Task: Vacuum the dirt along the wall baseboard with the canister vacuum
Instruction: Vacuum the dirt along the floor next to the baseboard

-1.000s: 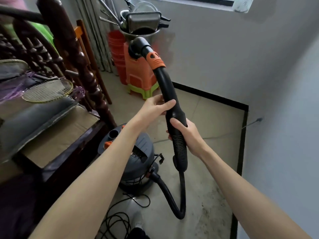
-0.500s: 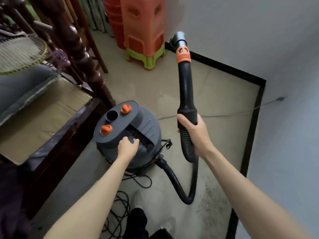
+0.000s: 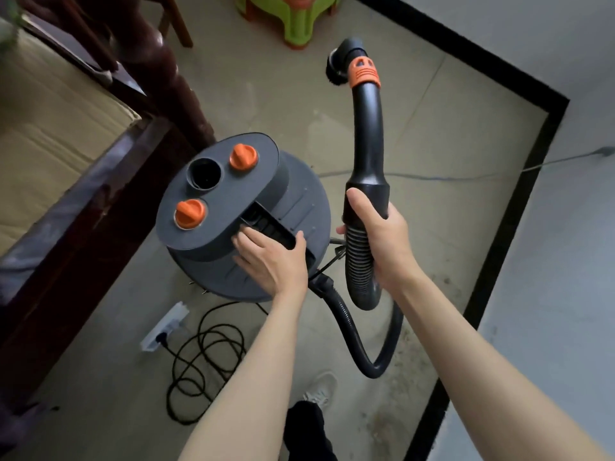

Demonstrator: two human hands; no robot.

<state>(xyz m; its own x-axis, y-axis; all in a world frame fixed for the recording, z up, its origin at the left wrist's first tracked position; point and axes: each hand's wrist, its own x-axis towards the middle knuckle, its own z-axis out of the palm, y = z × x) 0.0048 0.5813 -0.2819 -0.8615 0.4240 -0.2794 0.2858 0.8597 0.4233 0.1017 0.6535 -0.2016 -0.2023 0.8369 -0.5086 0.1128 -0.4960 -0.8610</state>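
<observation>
Canister vacuum point(image 3: 244, 214) stands upright on the floor near the black baseboard point(image 3: 499, 241). Left hand point(image 3: 271, 261) hooks its fingers into the carry-handle recess; right hand point(image 3: 379, 237) is wrapped closed round the hose handle point(image 3: 366, 181). Wand's long axis runs up-frame, brush nozzle point(image 3: 339, 66) angled left, clear of the floor. Advisable: lift squarely, keeping the power cord point(image 3: 206, 357) slack.
</observation>
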